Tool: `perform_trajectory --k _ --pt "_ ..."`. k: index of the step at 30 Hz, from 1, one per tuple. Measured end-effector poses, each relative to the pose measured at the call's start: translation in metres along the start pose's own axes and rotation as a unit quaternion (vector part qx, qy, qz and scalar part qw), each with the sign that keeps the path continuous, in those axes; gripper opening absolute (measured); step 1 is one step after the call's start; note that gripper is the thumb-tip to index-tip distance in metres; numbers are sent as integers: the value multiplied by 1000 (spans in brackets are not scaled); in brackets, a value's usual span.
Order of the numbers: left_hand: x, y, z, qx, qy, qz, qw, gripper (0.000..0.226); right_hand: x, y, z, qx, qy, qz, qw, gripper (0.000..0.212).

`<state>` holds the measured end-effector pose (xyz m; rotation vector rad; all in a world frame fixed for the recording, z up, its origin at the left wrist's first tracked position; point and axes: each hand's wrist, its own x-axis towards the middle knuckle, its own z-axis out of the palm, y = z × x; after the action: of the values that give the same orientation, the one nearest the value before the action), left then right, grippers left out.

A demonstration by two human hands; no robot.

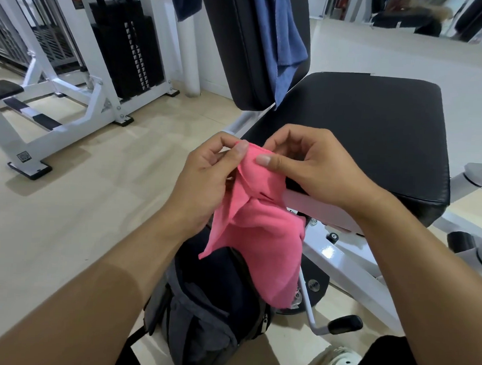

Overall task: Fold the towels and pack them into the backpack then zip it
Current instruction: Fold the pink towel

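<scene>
Both hands are up at chest height, working the pink towel point(255, 225). Your left hand point(203, 180) pinches the top edge between thumb and curled fingers at about 11 o'clock on the cloth. Your right hand point(313, 169) pinches the same edge at about 1 o'clock, thumb pressed flat on the front. The two grips sit nearly touching, so the top hem is bunched between them, not stretched.

The key relation: the towel's long axis runs straight down toward 6 o'clock, hanging loose from your hands, with its lower corner draped over the backpack point(213, 315). The backpack stands on the floor directly under your hands, top open, mouth facing up. So the cloth is already right above where it goes.

The towel looks unfolded, rumpled only. For a fold you likely need to slide your hands apart toward 9 and 3 o'clock to square the edge first. Neither hand is nearer; both are equal.

A blue towel point(281, 36) hangs on the bench backrest point(236, 42) at 12 o'clock, well apart, untouched.
</scene>
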<state>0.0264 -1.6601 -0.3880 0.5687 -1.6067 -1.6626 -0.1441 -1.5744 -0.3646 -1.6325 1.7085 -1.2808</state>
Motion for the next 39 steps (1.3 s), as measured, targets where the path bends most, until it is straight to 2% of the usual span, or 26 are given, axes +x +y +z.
perform_trajectory --k 4,7,10,14,19,23,28,31,35,37,39 --pt "-7 11 -17 -72 -48 -39 995 22 -6 -9 5 8 -59 -2 998 21" --pt "-19 23 -30 -115 -106 -62 986 21 -10 -25 14 -15 -121 -1 993 27" --pt "-34 32 -44 -110 -121 -73 984 27 -14 -44 28 -44 -179 -2 983 23" --pt "-54 44 -68 -62 -108 -76 989 18 -20 -65 52 -80 -213 -1 974 22" --pt "-76 55 -99 -48 -57 -63 995 19 -30 -87 99 -24 -198 29 979 31" --pt "-90 55 -118 -23 -15 -32 999 16 -29 -84 135 -150 -115 -14 982 28" --pt "-97 59 -133 -5 59 0 998 16 -34 -84 166 -64 -104 12 992 10" --pt "-99 62 -134 -18 120 31 992 17 -36 -91 171 63 -114 55 990 5" --pt "-102 68 -130 -47 93 42 994 18 -39 -105 161 64 -115 51 990 6" --pt "-104 71 -127 -68 51 34 996 18 -39 -113 148 -54 -137 2 989 5" --pt "-103 68 -120 -42 15 16 999 19 -36 -116 128 -235 -160 -31 958 3"
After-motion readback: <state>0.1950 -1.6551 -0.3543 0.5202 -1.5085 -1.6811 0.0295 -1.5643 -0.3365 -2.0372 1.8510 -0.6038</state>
